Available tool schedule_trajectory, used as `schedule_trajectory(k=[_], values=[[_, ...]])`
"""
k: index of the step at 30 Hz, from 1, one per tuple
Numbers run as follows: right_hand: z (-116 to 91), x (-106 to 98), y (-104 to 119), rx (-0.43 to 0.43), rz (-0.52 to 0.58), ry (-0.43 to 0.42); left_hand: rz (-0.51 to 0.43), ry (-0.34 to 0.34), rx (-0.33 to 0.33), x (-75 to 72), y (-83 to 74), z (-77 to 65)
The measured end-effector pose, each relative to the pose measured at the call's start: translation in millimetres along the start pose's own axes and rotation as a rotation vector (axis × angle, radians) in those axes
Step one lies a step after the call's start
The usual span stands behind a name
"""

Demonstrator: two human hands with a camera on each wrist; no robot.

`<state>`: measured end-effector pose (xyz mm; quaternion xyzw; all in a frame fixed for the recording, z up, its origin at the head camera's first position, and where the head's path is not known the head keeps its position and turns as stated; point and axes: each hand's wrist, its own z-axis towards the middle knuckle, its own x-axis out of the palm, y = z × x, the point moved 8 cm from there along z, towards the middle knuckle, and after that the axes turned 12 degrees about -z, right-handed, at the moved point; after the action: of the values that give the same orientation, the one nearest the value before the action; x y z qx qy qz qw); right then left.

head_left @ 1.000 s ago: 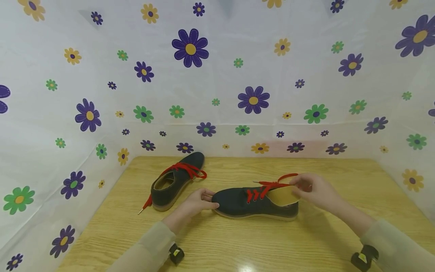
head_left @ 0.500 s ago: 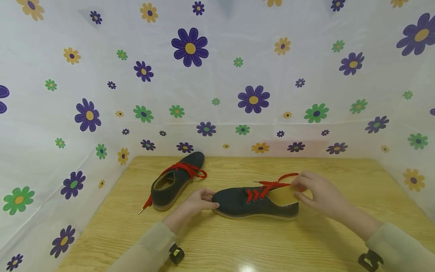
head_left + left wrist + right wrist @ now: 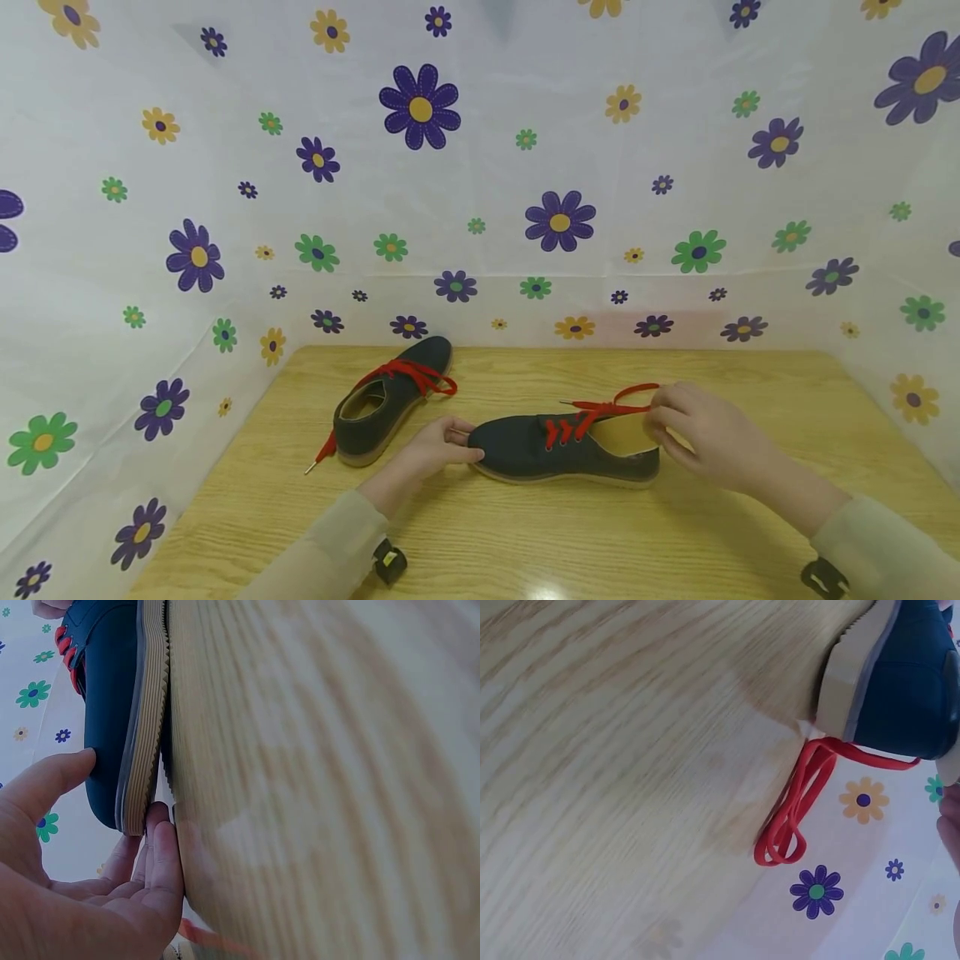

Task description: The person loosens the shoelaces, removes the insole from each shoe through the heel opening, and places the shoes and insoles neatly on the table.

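Observation:
A dark navy shoe (image 3: 510, 446) with red laces (image 3: 585, 423) lies on the table, its toe pointing left. At the toe is my left hand (image 3: 435, 450); in the left wrist view the thumb presses the upper and the fingers reach under the sole. My right hand (image 3: 701, 433) is at the heel opening, fingers and thumb pinching the end of a tan insole (image 3: 621, 433). Most of that insole is inside the shoe. In the right wrist view its pale end (image 3: 949, 766) shows beyond the heel, beside fingers cut off by the frame edge.
A matching shoe (image 3: 375, 425) stands at the back left, its red laces (image 3: 420, 373) loose over it. Behind the first shoe a red lace loop lies on the wooden table (image 3: 525, 533). White flower-printed sheeting (image 3: 495, 175) walls the back and sides.
My right hand has shifted a little right and toward me at the heel, its fingers now lower on the insole's end. My left hand and both shoes stay put.

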<state>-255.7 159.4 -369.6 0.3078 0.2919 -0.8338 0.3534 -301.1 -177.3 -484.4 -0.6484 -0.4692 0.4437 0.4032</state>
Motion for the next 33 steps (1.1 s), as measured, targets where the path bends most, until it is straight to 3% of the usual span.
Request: schedule_trajectory(k=[4, 9, 20, 33], values=[[-0.6, -2.5, 4.4, -0.061, -0.013, -0.045, 0.002, 0.002, -0.002, 0.5, 0.3, 0.7], [-2.0, -1.5, 6.9, -0.098, -0.017, -0.041, 0.007, -0.002, -0.012, 0.5, -0.8, -0.9], [-6.4, 0.9, 3.4, -0.125, 0.041, 0.029, 0.023, -0.003, 0.021, 0.6, -5.5, -0.2], [-1.1, -0.5, 8.4, -0.15, -0.019, -0.029, 0.014, 0.034, 0.041, 3.4, -5.8, 1.4]])
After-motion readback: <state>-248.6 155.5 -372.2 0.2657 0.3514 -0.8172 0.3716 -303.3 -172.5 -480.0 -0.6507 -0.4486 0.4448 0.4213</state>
